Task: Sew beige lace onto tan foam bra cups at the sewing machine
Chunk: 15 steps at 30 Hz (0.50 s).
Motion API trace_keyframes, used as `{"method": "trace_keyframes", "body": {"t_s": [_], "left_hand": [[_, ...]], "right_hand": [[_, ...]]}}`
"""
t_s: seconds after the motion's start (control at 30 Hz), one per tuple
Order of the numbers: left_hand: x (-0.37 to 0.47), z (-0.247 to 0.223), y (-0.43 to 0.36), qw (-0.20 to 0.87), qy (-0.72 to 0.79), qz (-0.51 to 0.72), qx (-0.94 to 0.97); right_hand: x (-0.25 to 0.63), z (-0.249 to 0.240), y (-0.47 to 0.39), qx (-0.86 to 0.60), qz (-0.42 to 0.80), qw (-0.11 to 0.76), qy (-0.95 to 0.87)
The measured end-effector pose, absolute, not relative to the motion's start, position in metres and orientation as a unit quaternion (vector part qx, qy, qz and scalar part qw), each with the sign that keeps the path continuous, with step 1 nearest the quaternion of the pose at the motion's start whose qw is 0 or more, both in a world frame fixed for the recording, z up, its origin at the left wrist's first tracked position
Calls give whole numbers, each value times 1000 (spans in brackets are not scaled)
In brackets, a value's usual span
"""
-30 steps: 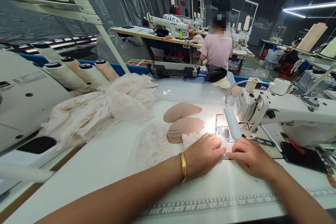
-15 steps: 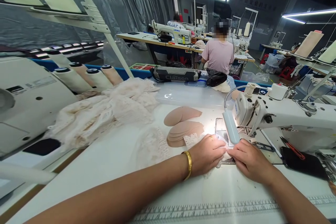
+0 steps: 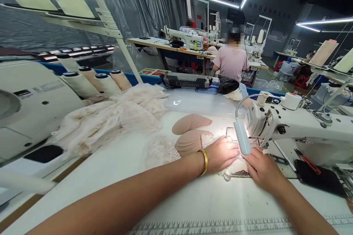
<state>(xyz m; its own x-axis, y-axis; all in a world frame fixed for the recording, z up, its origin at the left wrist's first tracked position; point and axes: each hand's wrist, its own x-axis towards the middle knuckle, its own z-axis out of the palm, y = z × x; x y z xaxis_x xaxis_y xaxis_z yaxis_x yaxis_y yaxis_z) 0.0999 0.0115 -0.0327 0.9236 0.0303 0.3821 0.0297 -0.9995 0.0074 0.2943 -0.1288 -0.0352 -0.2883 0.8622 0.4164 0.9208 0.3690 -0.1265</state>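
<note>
Under the sewing machine's (image 3: 264,117) lit head, both my hands are on a pale lace fabric piece (image 3: 234,168). My left hand (image 3: 222,154), with a gold bangle and a ring, presses it with fingers close together, left of the needle area. From the right, my right hand (image 3: 261,165) grips the edge with bent fingers, thumb side inward. The needle is hidden behind the grey-blue lamp (image 3: 242,137). Beige moulded cup pieces (image 3: 189,142) lie stacked left of my left hand, with lace (image 3: 161,150) beside them.
A heap of cream lace fabric (image 3: 110,117) lies on the left, near thread cones (image 3: 107,84). A black phone (image 3: 320,178) with orange-handled snips (image 3: 309,161) is at the right. A printed ruler (image 3: 209,226) runs along the front. Another person (image 3: 231,60) sits farther back.
Both hands have shifted slightly forward, toward the machine head, with the fabric. More of the pale fabric and metal plate shows in front of my fingers. The view has tilted slightly.
</note>
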Motion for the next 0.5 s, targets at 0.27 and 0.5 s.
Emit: {"method": "trace_keyframes", "body": {"t_s": [0.27, 0.5], "left_hand": [[104, -28, 9, -5, 42, 178, 983], [116, -28, 9, 17, 127, 168, 977]], "right_hand": [[295, -38, -129, -570, -69, 217, -790], [300, -43, -129, -579, -30, 232, -781]]}}
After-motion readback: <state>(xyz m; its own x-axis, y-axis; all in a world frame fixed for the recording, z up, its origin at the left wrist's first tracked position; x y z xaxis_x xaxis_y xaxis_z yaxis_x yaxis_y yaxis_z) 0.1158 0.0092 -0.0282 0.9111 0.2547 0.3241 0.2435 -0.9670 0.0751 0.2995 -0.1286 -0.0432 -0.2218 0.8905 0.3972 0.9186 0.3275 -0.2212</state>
